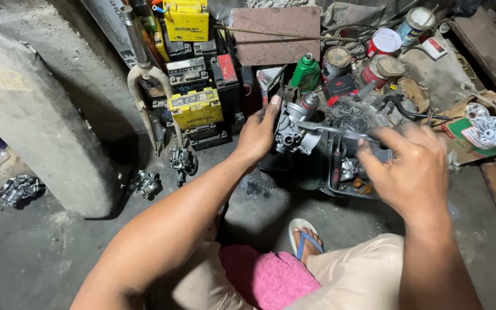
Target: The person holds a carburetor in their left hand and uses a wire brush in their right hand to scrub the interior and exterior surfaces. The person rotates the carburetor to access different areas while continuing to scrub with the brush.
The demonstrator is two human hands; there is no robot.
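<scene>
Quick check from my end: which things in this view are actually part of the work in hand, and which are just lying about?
In hand:
left hand gripping the carburettor
right hand holding the screwdriver, tip at the carburettor

Lying about:
yellow batteries
green bottle
paint cans
spare carburettors on the floor
fork tube
pink towel on the lap

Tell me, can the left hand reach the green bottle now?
Probably not freely. The left hand is busy holding the carburetor, and the green bottle stands beyond it, among cans. The path over the carburetor looks open, but the hand would first have to let go.
</scene>
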